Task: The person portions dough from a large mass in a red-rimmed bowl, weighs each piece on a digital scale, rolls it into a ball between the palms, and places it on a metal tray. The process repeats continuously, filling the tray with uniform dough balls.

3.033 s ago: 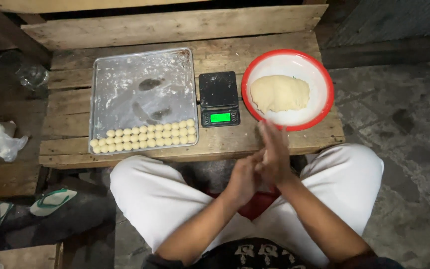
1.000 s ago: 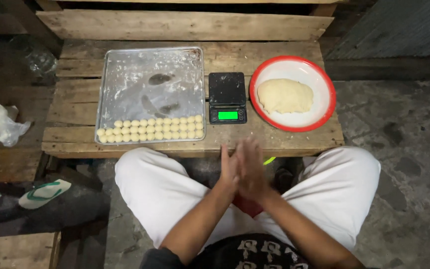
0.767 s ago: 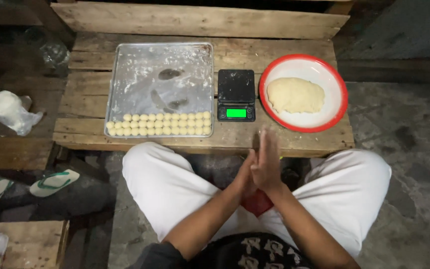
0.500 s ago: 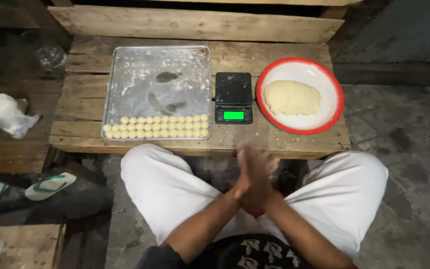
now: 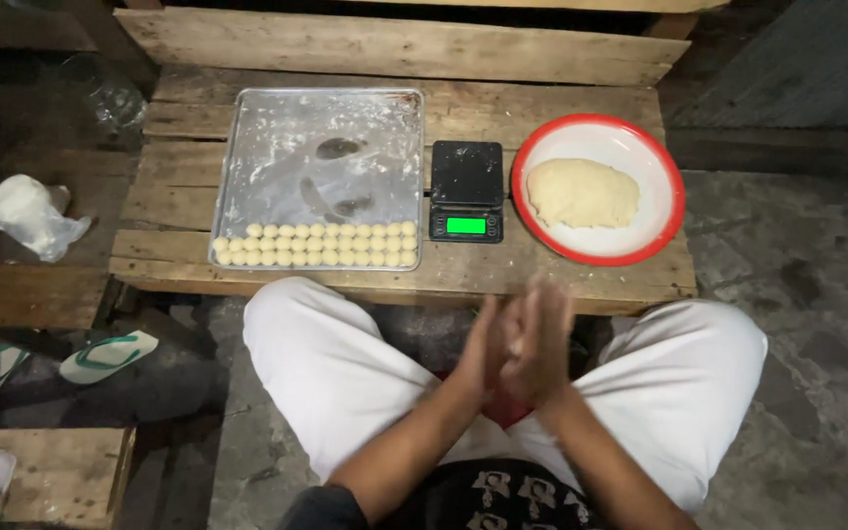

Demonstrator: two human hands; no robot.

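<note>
— Two rows of small dough balls [image 5: 314, 244] sit along the near edge of the floured metal tray [image 5: 326, 128]. Where are the hands?

— Over the lap, just below the wooden bench [image 5: 561, 285]. The left hand [image 5: 488, 344] and right hand [image 5: 540, 339] are pressed palm to palm, fingers mostly straight and motion-blurred. Whether a piece of dough sits between them I cannot tell; nothing shows.

— What could go wrong?

— If a piece is in there, I judge uneven pressure could flatten it, or it could slip out onto the white trousers [image 5: 336, 373].

— And against half a second ago?

— The palms looked more clasped then; now the fingers point up toward the bench. The dough lump [image 5: 582, 193] on the red-rimmed plate [image 5: 660, 211], the black scale [image 5: 466, 189] and the tray lie as they did.
</note>
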